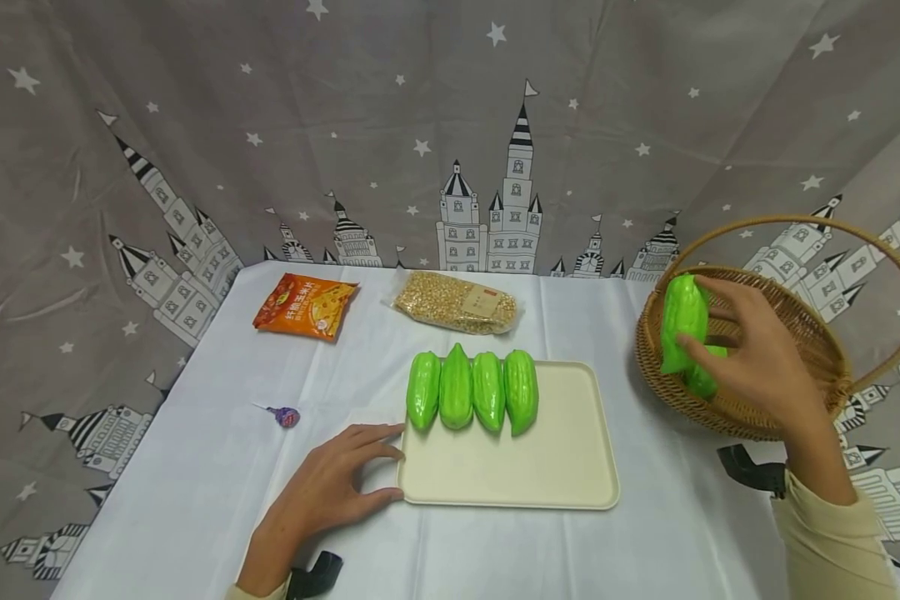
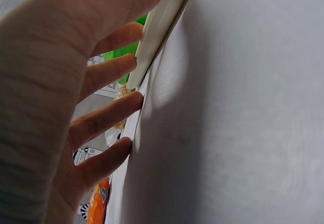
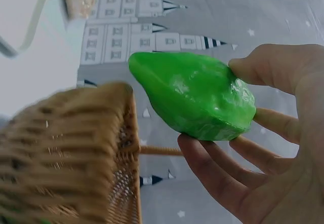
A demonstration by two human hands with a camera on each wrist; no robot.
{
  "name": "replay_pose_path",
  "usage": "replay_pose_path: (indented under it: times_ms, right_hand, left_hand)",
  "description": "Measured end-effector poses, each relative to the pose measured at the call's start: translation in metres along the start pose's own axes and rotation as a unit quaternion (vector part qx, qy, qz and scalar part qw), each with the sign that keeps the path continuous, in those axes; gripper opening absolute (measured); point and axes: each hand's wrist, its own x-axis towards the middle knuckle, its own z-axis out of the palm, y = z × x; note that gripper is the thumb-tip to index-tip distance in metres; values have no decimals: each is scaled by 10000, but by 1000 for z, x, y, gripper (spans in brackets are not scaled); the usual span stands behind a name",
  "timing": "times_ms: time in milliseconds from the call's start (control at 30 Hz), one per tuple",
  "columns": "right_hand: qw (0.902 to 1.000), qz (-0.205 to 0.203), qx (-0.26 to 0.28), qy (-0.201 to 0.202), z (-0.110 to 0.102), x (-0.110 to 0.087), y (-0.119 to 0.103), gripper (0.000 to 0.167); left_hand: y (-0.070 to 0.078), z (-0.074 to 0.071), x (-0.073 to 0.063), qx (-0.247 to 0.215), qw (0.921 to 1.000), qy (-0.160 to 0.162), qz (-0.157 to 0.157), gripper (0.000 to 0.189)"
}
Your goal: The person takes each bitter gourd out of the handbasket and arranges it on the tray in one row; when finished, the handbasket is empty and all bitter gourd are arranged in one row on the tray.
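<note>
My right hand (image 1: pixel 768 358) pinches a shiny, ridged green bitter melon (image 3: pixel 192 95) between thumb and fingers, above the left side of a wicker basket (image 1: pixel 802 333). Another green bitter melon (image 1: pixel 701 382) lies inside that basket, partly covered by the hand. On a cream tray (image 1: pixel 562 467), several similar bitter melons (image 1: pixel 456 387) stand side by side along the upper left. My left hand (image 1: pixel 330 479) rests at the tray's left edge, fingers spread and loosely extended. In the left wrist view, the thumb and some fingertips meet the tray's rim (image 2: pixel 157 26).
Behind the tray lies a clear bag of yellow kernels (image 1: pixel 456 302). An orange snack packet (image 1: pixel 305 306) is at the back left, with a purple-wrapped lollipop (image 1: pixel 285 416) nearer the front. The basket's tall handle (image 1: pixel 795 220) arches over its right side. A grey castle-print curtain (image 1: pixel 330 125) hangs behind the white-covered table (image 1: pixel 195 483).
</note>
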Motion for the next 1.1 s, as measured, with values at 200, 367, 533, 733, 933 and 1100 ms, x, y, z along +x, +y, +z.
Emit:
replay_pose_path:
  times_ms: [200, 367, 533, 733, 933, 1100]
  right_hand:
    - [9982, 231, 474, -294, 13, -4, -10, 83]
    - [9968, 251, 627, -421, 26, -6, -16, 80]
    - [9950, 28, 817, -574, 39, -9, -18, 77]
    - [9945, -347, 812, -572, 53, -12, -20, 74]
    - [9912, -257, 1030, -785, 68, -14, -24, 69]
    - [9885, -106, 1135, -991, 83, -17, -24, 68]
  left_hand:
    - [-1, 1, 0, -4, 10000, 28, 37, 44]
    - [0, 1, 1, -2, 10000, -3, -31, 44]
    - [2, 0, 1, 15, 9999, -53, -126, 45]
    - [2, 0, 0, 11, 9999, -84, -141, 44]
    - [1, 1, 0, 40, 9999, -55, -131, 45]
    - [0, 1, 0, 20, 10000, 53, -34, 44]
